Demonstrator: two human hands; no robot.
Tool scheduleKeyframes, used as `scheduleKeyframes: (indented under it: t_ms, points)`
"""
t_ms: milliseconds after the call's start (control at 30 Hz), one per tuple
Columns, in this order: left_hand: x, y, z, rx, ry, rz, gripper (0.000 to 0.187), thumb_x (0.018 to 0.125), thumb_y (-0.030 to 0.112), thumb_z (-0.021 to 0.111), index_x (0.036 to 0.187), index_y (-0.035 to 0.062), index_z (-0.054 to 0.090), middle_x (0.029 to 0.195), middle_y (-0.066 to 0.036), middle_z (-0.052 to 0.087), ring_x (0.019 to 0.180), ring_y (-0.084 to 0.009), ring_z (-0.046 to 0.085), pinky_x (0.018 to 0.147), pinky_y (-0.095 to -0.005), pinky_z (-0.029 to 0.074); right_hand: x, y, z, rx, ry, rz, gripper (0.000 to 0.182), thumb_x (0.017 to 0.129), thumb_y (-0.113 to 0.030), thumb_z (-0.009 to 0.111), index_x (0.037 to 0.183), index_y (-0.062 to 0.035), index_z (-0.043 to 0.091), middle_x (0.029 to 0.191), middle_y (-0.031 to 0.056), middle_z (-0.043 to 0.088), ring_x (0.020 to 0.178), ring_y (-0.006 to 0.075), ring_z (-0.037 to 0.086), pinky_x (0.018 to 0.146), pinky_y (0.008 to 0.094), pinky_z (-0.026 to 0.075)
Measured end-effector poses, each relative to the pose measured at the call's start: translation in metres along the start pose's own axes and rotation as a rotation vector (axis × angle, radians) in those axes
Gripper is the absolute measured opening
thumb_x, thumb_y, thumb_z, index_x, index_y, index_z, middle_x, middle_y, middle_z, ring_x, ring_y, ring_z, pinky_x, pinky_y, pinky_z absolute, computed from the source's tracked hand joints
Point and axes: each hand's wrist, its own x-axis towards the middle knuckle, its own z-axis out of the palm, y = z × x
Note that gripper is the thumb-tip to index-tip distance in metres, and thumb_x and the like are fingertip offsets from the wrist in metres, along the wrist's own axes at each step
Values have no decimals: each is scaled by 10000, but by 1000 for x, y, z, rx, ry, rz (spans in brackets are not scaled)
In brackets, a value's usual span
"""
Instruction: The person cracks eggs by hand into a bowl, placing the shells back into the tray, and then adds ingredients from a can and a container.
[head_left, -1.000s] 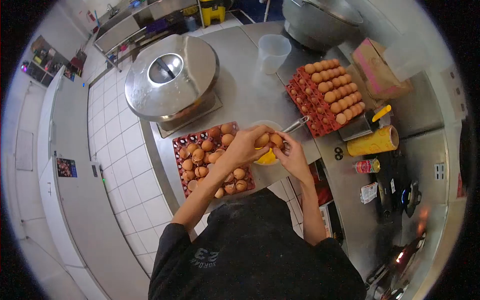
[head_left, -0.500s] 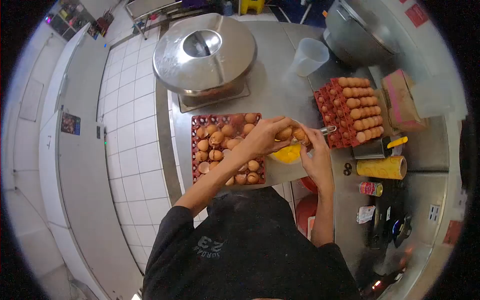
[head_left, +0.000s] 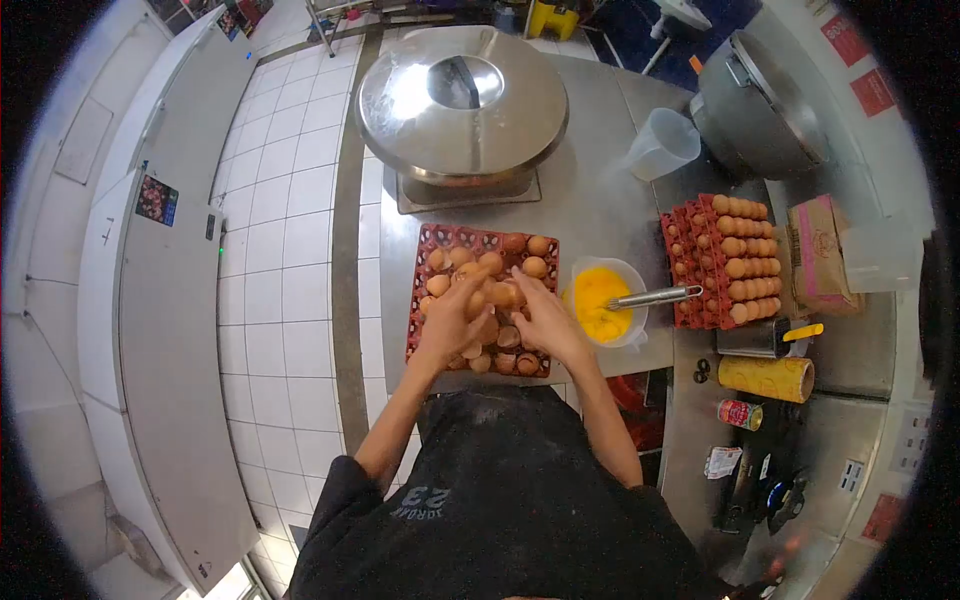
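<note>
Both hands meet over the red egg tray (head_left: 437, 238) at the centre of the frame, and they cover much of its middle, so the shells beneath them cannot be counted. The left hand (head_left: 452, 318) is curled around a brown eggshell (head_left: 477, 300); the right hand (head_left: 545, 318) pinches another eggshell half (head_left: 505, 294) just beside it. Whether the two pieces touch is too small to tell. The rest of the tray holds broken shells, stacked in its cups around the fingers.

Just right of the right hand stands a clear bowl of beaten yolk (head_left: 598, 303), with a metal whisk handle (head_left: 655, 296) resting across its rim and pointing right. Further right lies a second tray of whole eggs (head_left: 725, 258), its far edge partly hidden by a cardboard box (head_left: 815, 252). A large domed steel lid (head_left: 460, 95) fills the upper centre, and a plastic measuring jug (head_left: 662, 145) stands at upper right. The person's dark shirt blocks the counter's near edge.
</note>
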Motion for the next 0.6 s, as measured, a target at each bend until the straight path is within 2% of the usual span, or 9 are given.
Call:
scheduleKeyframes:
  t_ms: [33,133,200,267,300,367,400,467,600]
  points:
    - [-8,-11,-8,115,-28,-123,445,838,106,780,1258,86,634,1181,-157,704,1084,-335,691,895,-394,553,6,11,11,-105,-10,9,576,881,-69,583,1447,-21,485,1328,250,566,1252,410,542,1095,472,405]
    - [-30,-21,-27,153,93,-171,398,856,138,762,1226,72,633,1127,-175,697,983,-367,696,834,-412,562,40,5,7,-251,3,37,549,899,-110,601,1427,-5,494,1345,262,552,1208,426,558,1066,501,425]
    - [-44,-27,-30,110,137,-182,398,869,153,749,1237,72,621,1119,-171,701,996,-366,697,853,-414,555,71,5,6,-283,21,70,531,905,-126,611,1411,-2,508,1354,264,545,1180,430,570,1041,513,445]
    - [-53,-26,-33,85,145,-225,393,876,157,748,1236,65,617,1130,-168,699,1026,-369,687,877,-421,546,105,28,21,-359,-4,177,487,955,-176,570,1396,12,487,1406,315,499,1219,482,559,1025,566,454]
    - [-54,-21,-32,87,151,-222,393,876,157,748,1236,65,617,1130,-168,699,1026,-369,687,877,-421,546,114,46,33,-360,-1,170,487,955,-176,570,1396,12,487,1406,315,499,1219,482,559,1025,566,454]
    - [-52,-8,-27,11,133,-249,408,879,166,753,1245,52,614,1154,-165,697,1064,-353,680,905,-422,537,131,66,51,-549,35,127,412,894,-193,674,1231,24,575,1176,297,598,1081,471,608,892,539,524]
    - [-51,-6,-24,14,145,-243,408,879,166,753,1245,52,614,1154,-165,697,1064,-353,680,905,-422,537,134,67,53,-552,40,115,412,894,-193,674,1231,24,575,1176,297,598,1081,471,608,892,539,524]
    - [-46,-3,-14,-30,181,-179,415,877,172,757,1240,37,607,1168,-153,694,1080,-335,677,909,-418,536,136,71,53,-561,10,97,368,865,-197,718,1111,38,578,1101,294,609,1055,483,611,875,548,527]
    - [-29,8,0,-95,146,-251,478,931,167,687,1341,27,486,1260,-242,609,1173,-401,612,985,-444,489,144,70,43,-507,1,40,296,851,-135,712,1051,32,571,1103,285,615,1016,489,623,852,556,528]
